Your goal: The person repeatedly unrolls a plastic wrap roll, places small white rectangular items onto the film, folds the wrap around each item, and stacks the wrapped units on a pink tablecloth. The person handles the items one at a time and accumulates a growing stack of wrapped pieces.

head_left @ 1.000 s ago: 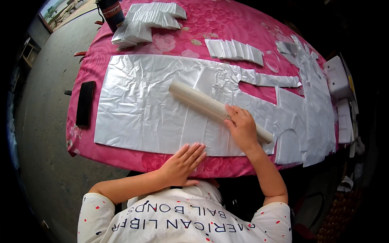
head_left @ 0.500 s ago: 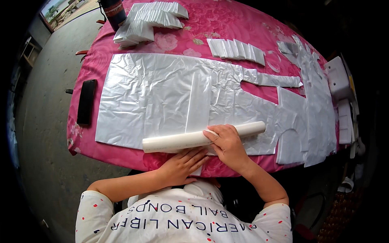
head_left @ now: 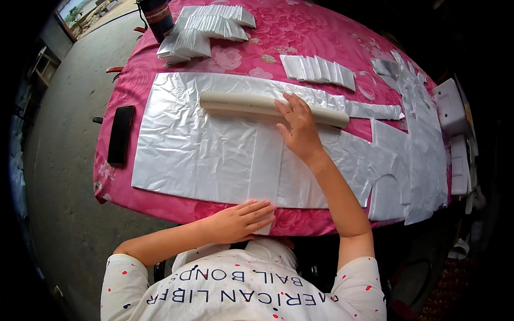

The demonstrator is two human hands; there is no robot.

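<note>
A stack of shiny silvery-white plastic bags [head_left: 176, 134] lies flat across the table, with a narrow folded plastic strip [head_left: 265, 166] running over its middle toward me. Across the far part of the stack rests a long off-white pipe [head_left: 235, 102]. My right hand [head_left: 300, 125] lies over the pipe right of its middle, fingers stretched and spread, thumb on the near side. By the table's near edge, my left hand [head_left: 243, 219] presses flat on the strip's near end, fingers extended.
A pink flowered cloth [head_left: 230, 59] covers the table. Folded plastic bundles [head_left: 214, 24] and a dark canister [head_left: 156, 18] stand at the far left; another fanned bundle [head_left: 318, 71] lies beyond the stack. A black phone [head_left: 121, 135] sits left, plastic offcuts [head_left: 423, 160] right.
My right hand and the pipe have moved away from me, from the stack's near edge to its far part. My left hand stays by the near edge, more of the strip now showing.
</note>
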